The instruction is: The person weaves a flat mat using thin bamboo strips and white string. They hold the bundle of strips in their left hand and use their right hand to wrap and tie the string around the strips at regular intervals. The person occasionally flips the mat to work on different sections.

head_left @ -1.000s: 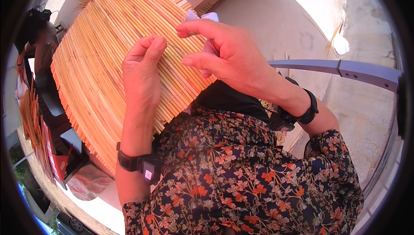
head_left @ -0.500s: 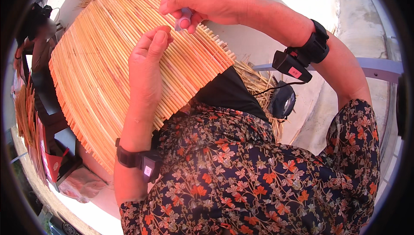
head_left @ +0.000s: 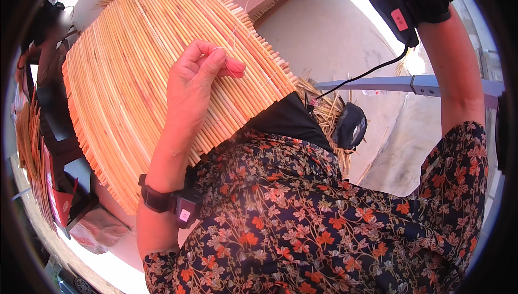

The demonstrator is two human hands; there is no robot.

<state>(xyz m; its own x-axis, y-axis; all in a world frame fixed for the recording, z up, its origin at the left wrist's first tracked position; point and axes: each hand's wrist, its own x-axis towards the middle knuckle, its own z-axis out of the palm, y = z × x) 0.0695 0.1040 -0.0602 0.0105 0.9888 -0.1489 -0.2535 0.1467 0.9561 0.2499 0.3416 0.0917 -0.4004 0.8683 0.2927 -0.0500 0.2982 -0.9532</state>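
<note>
A mat of straw-coloured stalks (head_left: 129, 73), laid side by side, spreads in front of me and over my lap. Above its right half my left hand (head_left: 197, 70) is closed, thumb against forefinger, on a thin pale thread (head_left: 233, 67) that loops by the fingertips. A fine strand also runs up past the mat's far right edge. My right arm (head_left: 458, 73) is raised to the upper right; its hand lies beyond the picture's top edge, so its fingers and anything in them are hidden.
Loose stalks (head_left: 326, 116) and a black pouch-like object (head_left: 350, 125) lie right of my lap. Behind them passes a grey metal bar (head_left: 396, 84). A black cable (head_left: 361, 75) hangs from my right wrist device. At the left stand a bundle of reddish stalks (head_left: 29, 137) and another person (head_left: 51, 29).
My right hand has swung up and right, out of view, with the small translucent thing it held. My left hand has shifted slightly right and down, and thread now shows at its fingers.
</note>
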